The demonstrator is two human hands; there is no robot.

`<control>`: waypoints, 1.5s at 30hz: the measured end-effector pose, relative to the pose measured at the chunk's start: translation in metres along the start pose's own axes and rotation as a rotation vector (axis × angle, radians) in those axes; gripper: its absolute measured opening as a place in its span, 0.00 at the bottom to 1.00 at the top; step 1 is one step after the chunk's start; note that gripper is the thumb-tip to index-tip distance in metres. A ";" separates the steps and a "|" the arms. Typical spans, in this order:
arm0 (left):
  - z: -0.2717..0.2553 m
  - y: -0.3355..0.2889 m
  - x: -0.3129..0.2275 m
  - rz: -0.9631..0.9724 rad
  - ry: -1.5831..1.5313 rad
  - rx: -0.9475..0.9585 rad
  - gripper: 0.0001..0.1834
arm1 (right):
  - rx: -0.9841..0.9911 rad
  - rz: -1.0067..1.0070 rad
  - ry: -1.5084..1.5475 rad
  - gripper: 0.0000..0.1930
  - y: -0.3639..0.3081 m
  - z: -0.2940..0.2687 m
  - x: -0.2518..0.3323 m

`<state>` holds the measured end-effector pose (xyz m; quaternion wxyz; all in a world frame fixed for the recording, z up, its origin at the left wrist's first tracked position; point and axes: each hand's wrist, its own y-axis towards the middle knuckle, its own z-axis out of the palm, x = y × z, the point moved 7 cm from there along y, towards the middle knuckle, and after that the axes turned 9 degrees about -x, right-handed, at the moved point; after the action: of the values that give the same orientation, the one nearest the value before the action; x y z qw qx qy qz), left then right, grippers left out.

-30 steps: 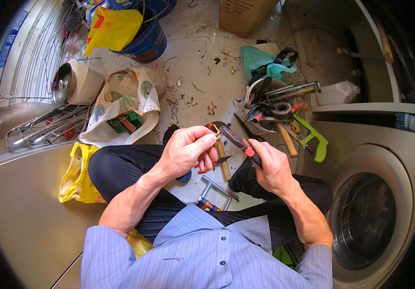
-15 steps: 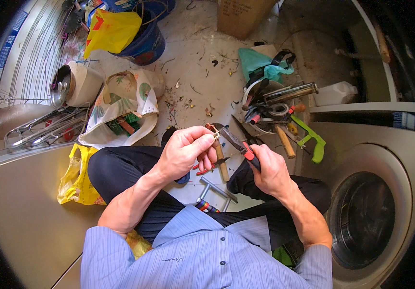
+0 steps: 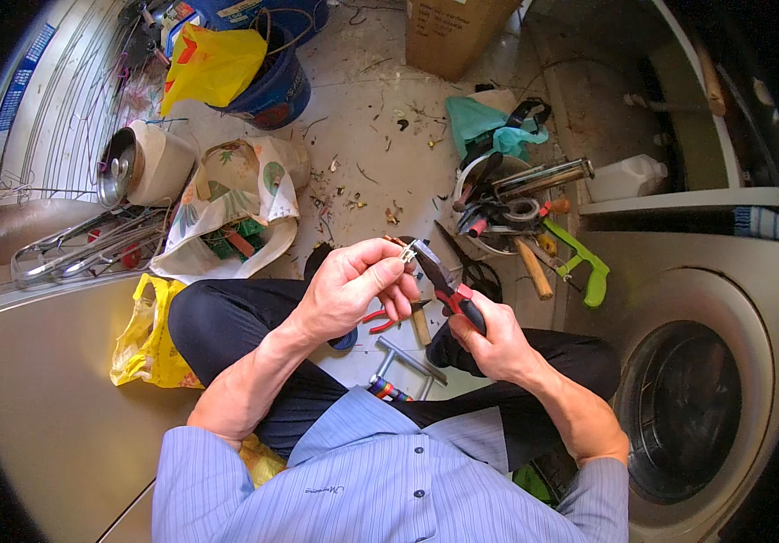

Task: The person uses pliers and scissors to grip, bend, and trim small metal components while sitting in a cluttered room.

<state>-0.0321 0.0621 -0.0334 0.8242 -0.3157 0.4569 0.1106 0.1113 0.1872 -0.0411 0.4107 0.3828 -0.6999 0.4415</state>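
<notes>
Between the thumb and fingers of my left hand (image 3: 349,285) is a small pale brass-coloured metal piece (image 3: 407,255). A reddish copper-coloured bit shows just behind it, partly hidden by the fingers. My right hand (image 3: 495,342) is wrapped round pliers (image 3: 450,291) with red and black handles. Their jaws touch or nearly touch the metal piece; whether they bite on it I cannot tell. Below my hands, on the floor, lie red-handled cutters (image 3: 379,321), a wooden tool handle (image 3: 421,326) and a grey metal frame (image 3: 400,362). Black scissors (image 3: 469,262) lie beyond the pliers.
At right stands a tool-filled bucket (image 3: 464,185) with a green-handled saw (image 3: 593,279), near a front-loading washer (image 3: 688,407). At left are a patterned bag (image 3: 267,240) of scrap and a yellow bag (image 3: 145,339). Farther off are a blue bucket (image 3: 285,95), a cardboard box (image 3: 448,41) and scattered scraps.
My right hand has come slightly lower and turned, so the pliers slant more steeply. The jaws stay by the metal piece, and my left hand has hardly moved.
</notes>
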 end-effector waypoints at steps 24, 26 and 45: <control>-0.002 -0.003 0.009 -0.108 -0.141 -0.096 0.09 | -0.042 -0.180 -0.163 0.14 0.002 -0.005 0.013; -0.003 -0.004 0.009 -0.113 -0.127 -0.110 0.08 | -0.042 -0.216 -0.182 0.14 0.003 -0.006 0.013; -0.008 -0.008 -0.013 0.056 0.222 -0.321 0.06 | -0.110 -0.307 -0.096 0.11 0.023 -0.001 0.003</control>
<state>-0.0411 0.0528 -0.0224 0.7044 -0.4407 0.5301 0.1693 0.0897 0.1949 -0.0445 0.4598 0.4827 -0.6751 0.3160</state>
